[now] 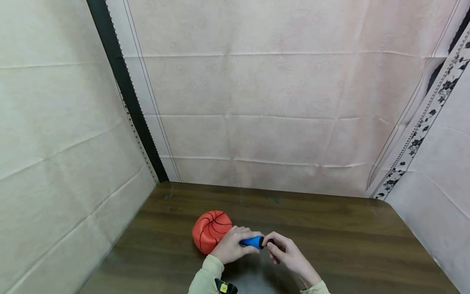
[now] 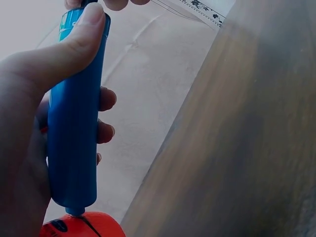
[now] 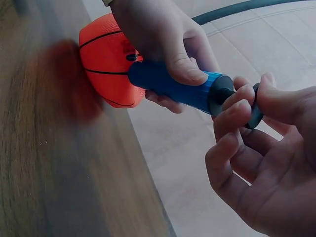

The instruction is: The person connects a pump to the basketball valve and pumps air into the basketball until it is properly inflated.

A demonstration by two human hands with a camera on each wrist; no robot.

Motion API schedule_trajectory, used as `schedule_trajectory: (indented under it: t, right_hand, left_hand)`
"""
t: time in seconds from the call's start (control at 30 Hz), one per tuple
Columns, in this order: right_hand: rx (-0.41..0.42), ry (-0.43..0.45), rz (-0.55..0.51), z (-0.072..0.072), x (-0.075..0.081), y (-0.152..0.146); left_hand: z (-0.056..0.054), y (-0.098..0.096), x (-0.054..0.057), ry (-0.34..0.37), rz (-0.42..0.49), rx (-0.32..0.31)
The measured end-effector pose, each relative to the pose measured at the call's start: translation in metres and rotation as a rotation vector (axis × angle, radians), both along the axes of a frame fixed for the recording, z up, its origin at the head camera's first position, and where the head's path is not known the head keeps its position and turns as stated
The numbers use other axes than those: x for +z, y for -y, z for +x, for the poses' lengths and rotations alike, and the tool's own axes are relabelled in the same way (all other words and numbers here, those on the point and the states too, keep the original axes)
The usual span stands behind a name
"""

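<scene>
A blue hand pump (image 2: 74, 128) lies along my left hand (image 1: 235, 243), which grips its barrel with the thumb near the black-capped end. The pump's narrow tip meets a red toy basketball (image 1: 211, 230) with black lines. The ball looks dented and partly deflated in the head view. My right hand (image 3: 276, 158) pinches the black pump handle (image 3: 256, 109) between thumb and fingers. Only a short stretch of the plunger rod shows between handle and cap in the right wrist view.
Beneath the hands is a dark wooden table (image 1: 330, 228). Pale creased cloth walls (image 1: 275, 90) rise behind it and on both sides. A black strip (image 1: 128, 90) runs down the left corner, and a floral border (image 1: 415, 147) down the right one.
</scene>
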State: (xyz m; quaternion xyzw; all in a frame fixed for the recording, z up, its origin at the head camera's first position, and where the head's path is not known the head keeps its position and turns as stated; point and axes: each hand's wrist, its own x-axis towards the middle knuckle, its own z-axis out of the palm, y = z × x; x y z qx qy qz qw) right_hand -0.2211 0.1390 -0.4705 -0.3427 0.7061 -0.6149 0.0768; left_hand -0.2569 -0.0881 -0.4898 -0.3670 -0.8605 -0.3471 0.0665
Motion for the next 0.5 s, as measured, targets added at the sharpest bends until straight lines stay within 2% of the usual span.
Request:
schedule_trajectory:
  t: [0.2, 0.33, 0.4, 0.5]
  right_hand:
    - [0.052, -0.042, 0.077, 0.002, 0.006, -0.006]
    - [0.085, -0.018, 0.108, 0.005, 0.016, -0.017]
    - [0.097, -0.002, 0.102, 0.007, 0.023, -0.026]
    - [0.101, -0.038, 0.056, 0.011, 0.031, -0.040]
  left_hand:
    - [-0.001, 0.003, 0.002, -0.036, -0.018, -0.049]
    - [-0.001, 0.005, 0.004, -0.049, 0.017, -0.086]
    - [-0.001, 0.008, 0.005, -0.036, 0.034, -0.077]
    - [0.000, 0.012, 0.007, -0.006, 0.044, -0.033]
